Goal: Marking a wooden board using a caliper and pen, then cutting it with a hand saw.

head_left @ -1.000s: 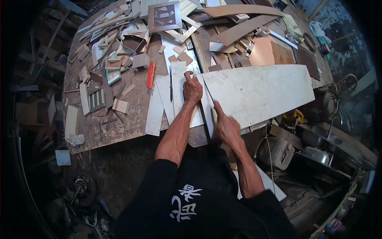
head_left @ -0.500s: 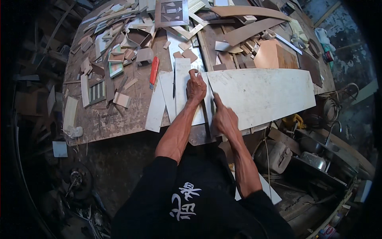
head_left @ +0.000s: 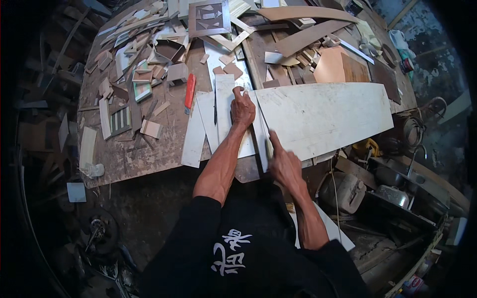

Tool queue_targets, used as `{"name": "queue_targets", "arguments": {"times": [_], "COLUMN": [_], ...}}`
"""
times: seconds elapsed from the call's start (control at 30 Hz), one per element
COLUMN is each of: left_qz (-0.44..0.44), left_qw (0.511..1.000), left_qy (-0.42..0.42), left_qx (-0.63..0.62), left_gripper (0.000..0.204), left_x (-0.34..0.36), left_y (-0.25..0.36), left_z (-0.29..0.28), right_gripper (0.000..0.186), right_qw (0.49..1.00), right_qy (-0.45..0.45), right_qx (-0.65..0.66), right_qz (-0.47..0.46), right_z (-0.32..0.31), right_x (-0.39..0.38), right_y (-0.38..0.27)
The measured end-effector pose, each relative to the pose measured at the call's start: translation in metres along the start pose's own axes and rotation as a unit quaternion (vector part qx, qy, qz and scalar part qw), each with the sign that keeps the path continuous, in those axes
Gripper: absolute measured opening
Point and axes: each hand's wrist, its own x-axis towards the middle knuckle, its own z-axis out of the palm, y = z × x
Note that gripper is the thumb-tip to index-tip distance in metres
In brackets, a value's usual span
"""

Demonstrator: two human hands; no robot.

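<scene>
A large white board point(head_left: 328, 111) lies across the front of the workbench. My left hand point(head_left: 242, 109), fingers curled, presses on narrow white strips point(head_left: 225, 84) beside the board's left end. My right hand point(head_left: 284, 161) grips a thin dark-bladed tool point(head_left: 264, 116), index finger along it; the blade lies along the narrow gap at that end, and the hand is slightly blurred. A red-handled tool point(head_left: 190, 93) and a thin dark rod point(head_left: 215, 107) lie left of my left hand.
Wood offcuts point(head_left: 141, 79) and a framed panel point(head_left: 208, 22) cover much of the workbench point(head_left: 134, 164). Below its right side stand a plastic jerry can point(head_left: 335, 191), a steel sink point(head_left: 390, 176) and a yellow tool point(head_left: 370, 148). A hanging cord point(head_left: 337, 198) runs down beside the can.
My right hand with the blade went a little away from me, then back toward me along the gap. My left hand stays in place on the white strips. The view shifts slightly.
</scene>
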Motion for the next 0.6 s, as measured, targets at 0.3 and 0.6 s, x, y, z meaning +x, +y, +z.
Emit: {"name": "queue_targets", "arguments": {"times": [0.3,0.6], "left_qz": [0.038,0.035], "left_qw": [0.999,0.999], "left_qy": [-0.001,-0.022], "left_qx": [-0.01,0.023], "left_gripper": [0.021,0.022], "left_x": [0.001,0.004], "left_y": [0.001,0.001], "left_z": [0.007,-0.003], "right_gripper": [0.072,0.075], "right_qw": [0.997,0.995], "right_qy": [0.067,0.082], "right_qx": [0.033,0.039], "right_qz": [-0.036,0.032], "right_z": [-0.008,-0.023], "right_x": [0.003,-0.103], "right_y": [0.006,0.032]}}
